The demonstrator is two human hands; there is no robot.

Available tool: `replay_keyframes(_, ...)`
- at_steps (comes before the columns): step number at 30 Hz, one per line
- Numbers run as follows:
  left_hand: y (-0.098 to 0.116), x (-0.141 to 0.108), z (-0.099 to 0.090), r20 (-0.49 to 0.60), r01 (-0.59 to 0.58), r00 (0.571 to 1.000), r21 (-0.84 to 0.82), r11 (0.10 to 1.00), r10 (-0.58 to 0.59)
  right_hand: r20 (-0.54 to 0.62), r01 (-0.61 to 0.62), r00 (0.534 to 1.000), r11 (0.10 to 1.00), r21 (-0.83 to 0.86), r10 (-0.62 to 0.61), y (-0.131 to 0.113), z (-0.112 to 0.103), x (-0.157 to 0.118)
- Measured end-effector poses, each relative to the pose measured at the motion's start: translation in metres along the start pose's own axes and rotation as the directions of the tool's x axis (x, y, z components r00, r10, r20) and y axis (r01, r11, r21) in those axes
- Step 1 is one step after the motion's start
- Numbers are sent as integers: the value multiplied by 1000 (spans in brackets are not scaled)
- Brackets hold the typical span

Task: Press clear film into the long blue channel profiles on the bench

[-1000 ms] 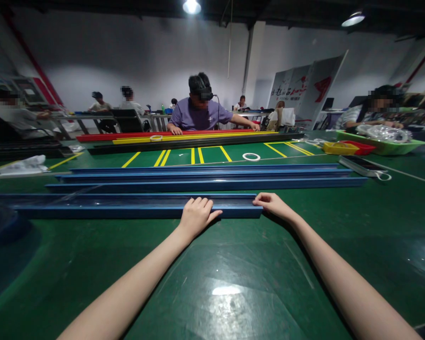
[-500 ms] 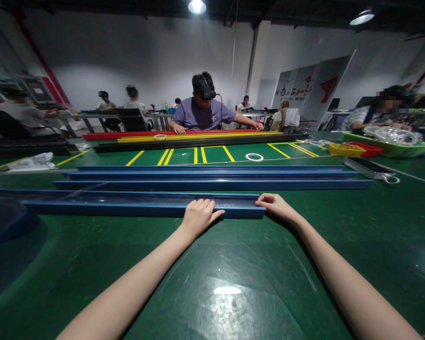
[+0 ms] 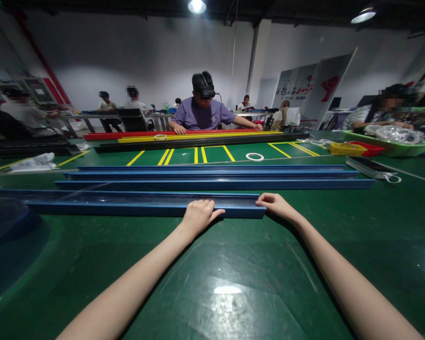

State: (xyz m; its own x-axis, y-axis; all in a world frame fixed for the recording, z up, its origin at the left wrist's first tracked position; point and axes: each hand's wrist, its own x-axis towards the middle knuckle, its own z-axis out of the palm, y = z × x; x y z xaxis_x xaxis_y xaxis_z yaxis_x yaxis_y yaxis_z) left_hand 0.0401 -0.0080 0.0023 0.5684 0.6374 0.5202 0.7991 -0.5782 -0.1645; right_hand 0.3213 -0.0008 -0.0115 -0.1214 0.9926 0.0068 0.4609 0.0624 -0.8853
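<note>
The left hand [image 3: 199, 216] is loosely holding a blue channel [image 3: 109, 209], fingers bending over its near wall, thumb spreading. The right hand [image 3: 274, 206] is nearly closing at its right end; I can't tell whether it's pinching anything. The channel is lying on the green table [image 3: 269, 264]. Beyond, more blue channels [image 3: 212, 184] are lying alongside, then a white ring [image 3: 255, 160]; a co-worker [image 3: 200, 115] is sitting behind.

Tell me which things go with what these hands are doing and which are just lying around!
Part of the job:
near blue channel
left hand, on its edge
right hand, at its end
perhaps matching blue channels behind

Just lying about, it seems:
nearest white ring
yellow tray
phone-like device
crumpled white thing
</note>
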Motion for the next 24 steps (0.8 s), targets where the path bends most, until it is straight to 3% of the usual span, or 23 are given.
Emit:
replay_keyframes(7, 0, -1, 0, 14, 26, 1000, -37, 999, -25, -6, -2, 1000, 1000, 3, 2, -3, 1, -1)
replay_keyframes(24, -5, 10, -14, 268, 142, 959, -158, 977, -96, -13, 6, 1000, 1000, 5, -6, -3, 3, -2)
